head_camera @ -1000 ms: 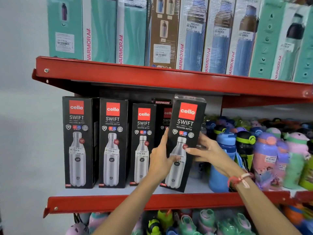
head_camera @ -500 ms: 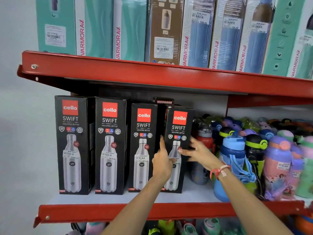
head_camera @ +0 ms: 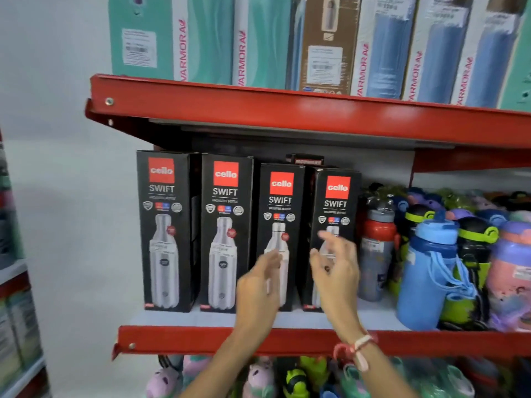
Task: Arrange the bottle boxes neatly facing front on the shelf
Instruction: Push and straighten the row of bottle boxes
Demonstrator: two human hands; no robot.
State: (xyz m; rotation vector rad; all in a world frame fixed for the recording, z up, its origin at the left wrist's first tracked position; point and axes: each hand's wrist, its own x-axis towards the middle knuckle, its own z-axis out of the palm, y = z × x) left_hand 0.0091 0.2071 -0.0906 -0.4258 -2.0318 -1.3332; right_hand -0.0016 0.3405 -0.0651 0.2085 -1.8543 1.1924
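A red shelf [head_camera: 218, 338] carries four black boxes [head_camera: 227, 234] in a row at its left, upright with long axes vertical and printed fronts facing out, likely so shoppers can read them. Colourful bottles [head_camera: 425, 271] crowd the right. Left hand [head_camera: 258, 285] and right hand [head_camera: 334, 268] hover before the two right boxes, fingers spread, grasping nothing.

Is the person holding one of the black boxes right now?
No, both the left hand and right hand are open in front of the black boxes, gripping nothing.
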